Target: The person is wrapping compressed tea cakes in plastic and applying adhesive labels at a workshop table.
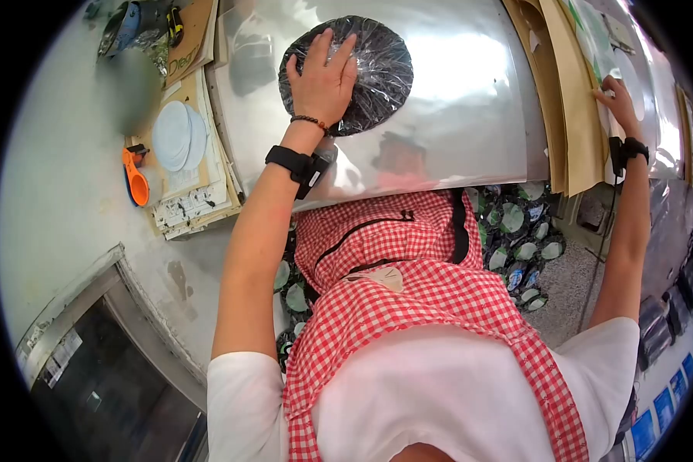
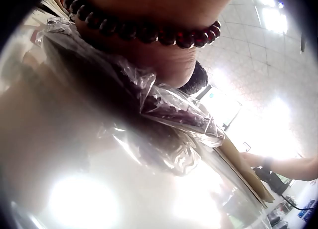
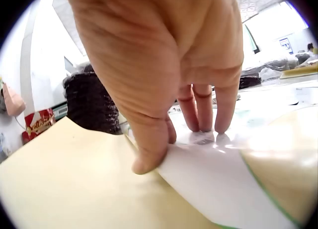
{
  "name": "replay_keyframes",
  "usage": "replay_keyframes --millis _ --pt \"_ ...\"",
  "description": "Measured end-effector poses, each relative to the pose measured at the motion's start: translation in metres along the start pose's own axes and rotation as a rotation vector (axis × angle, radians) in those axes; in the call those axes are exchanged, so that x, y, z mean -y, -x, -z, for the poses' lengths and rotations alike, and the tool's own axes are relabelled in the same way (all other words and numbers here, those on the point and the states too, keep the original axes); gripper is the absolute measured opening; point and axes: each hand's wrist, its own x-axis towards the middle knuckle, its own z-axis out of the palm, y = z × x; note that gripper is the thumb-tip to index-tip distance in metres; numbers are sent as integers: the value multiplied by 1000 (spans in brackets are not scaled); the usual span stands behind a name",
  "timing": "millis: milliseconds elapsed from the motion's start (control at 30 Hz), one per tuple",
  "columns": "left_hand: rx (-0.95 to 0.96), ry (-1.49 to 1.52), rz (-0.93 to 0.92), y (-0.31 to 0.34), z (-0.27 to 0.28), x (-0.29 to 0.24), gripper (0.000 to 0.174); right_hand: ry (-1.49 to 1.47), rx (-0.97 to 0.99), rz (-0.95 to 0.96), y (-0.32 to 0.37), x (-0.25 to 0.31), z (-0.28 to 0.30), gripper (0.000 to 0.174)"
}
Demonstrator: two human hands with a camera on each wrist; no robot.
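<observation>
My left hand (image 1: 323, 71) lies flat, fingers spread, on a dark round disc (image 1: 383, 69) wrapped in clear crinkled plastic (image 2: 164, 114). The disc rests on a shiny metal table (image 1: 470, 100). A bead bracelet (image 2: 144, 33) and a black wrist strap sit on that arm. Far to the right, my right hand (image 1: 612, 96) reaches to a white sheet (image 3: 213, 174) lying on tan paper (image 3: 74, 189). In the right wrist view my right hand (image 3: 171, 142) pinches the sheet's edge, with the thumb at the edge and the fingers (image 3: 203, 114) on top.
White round discs (image 1: 179, 136) and an orange tool (image 1: 135, 181) lie on cardboard left of the metal table. Several round lidded containers (image 1: 523, 231) are piled on the floor below. Stacked tan sheets (image 1: 566, 100) line the table's right side. A red checked apron (image 1: 408, 269) hangs below.
</observation>
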Motion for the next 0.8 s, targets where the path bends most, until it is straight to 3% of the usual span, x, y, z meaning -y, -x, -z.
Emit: replay_keyframes --millis 100,167,267,300,333,367,400,433,467,500,567,667,733,800 --pt "4 -9 10 5 -1 2 40 -259 103 -60 -19 -27 -4 29" --pt "11 -23 8 3 -1 1 40 -258 169 -129 -22 -30 -1 27" --pt "29 -80 4 4 4 0 41 -352 43 -165 -13 -47 -1 27" --pt "42 -118 -4 0 2 -3 42 -408 96 -306 -11 -45 8 29" --pt "44 -144 -17 -3 2 -5 43 -577 -69 -317 4 -51 -6 29" --pt "46 -170 -29 -2 4 -5 45 -686 -63 -366 3 -61 -19 25" --pt "69 -202 -24 -3 4 -6 46 -593 -133 -366 7 -31 -19 23" --pt "106 -210 2 -2 6 -7 46 -290 73 -218 -5 -27 -16 32" --pt "145 -183 21 -3 4 -7 45 -140 -84 -236 -1 11 -10 47" --pt "171 -151 37 -2 6 -7 44 -27 -83 -273 -4 39 -1 55" --pt "169 -107 34 -2 4 -6 43 -3 -213 -367 -13 42 -15 45" --pt "156 -99 24 -1 2 -5 43 -12 -184 -306 -10 29 -3 34" --pt "149 -101 22 1 2 -5 43 -531 -124 -512 -5 16 5 28" --pt "148 -100 25 2 2 -4 43 -589 -148 -546 1 15 2 27"
